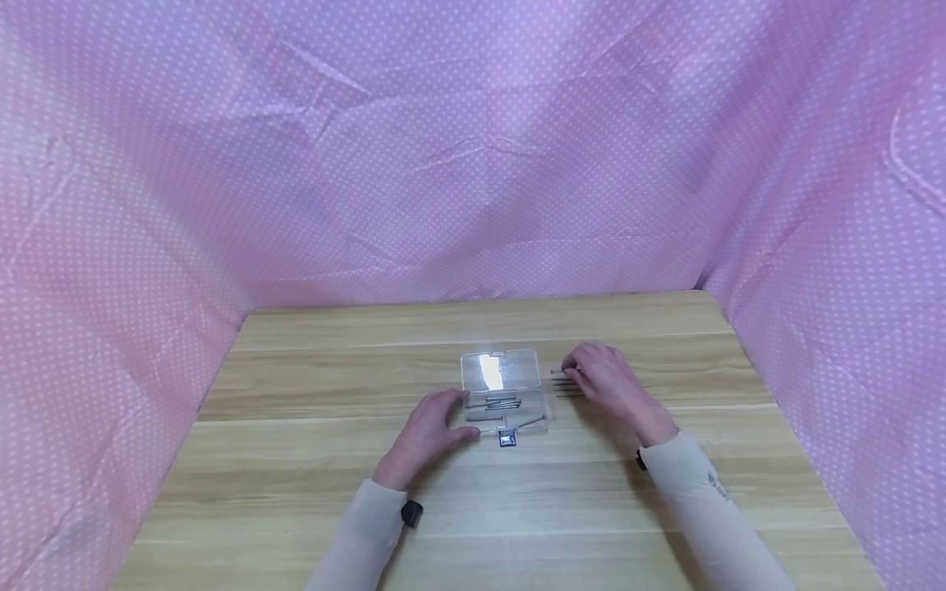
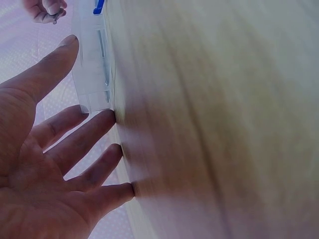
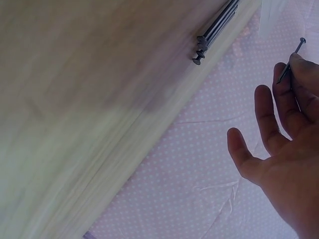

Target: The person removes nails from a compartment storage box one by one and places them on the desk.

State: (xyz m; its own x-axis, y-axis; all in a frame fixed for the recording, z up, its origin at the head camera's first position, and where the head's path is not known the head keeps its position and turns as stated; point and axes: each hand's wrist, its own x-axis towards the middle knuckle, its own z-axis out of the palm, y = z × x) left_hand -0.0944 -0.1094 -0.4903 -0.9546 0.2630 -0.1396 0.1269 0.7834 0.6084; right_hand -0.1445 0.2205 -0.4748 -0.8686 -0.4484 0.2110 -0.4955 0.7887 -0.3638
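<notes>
My right hand (image 1: 602,379) pinches a nail (image 3: 300,46) between thumb and index finger, above the table and right of a clear plastic box (image 1: 543,404). Several dark nails (image 3: 217,25) lie side by side on the wood just under that hand. The box stands open, its transparent lid (image 1: 526,371) folded back away from me. Inside are several nails (image 1: 503,404), some crossing in the rear part, others in the front compartments. My left hand (image 1: 430,431) spreads around the box's left end, its fairly straight fingers touching the end wall and the thumb near the front corner.
A blue-edged latch (image 1: 507,438) sticks out from the front of the box. The wooden table (image 1: 332,369) is bordered behind and at both sides by a pink dotted cloth (image 1: 473,164).
</notes>
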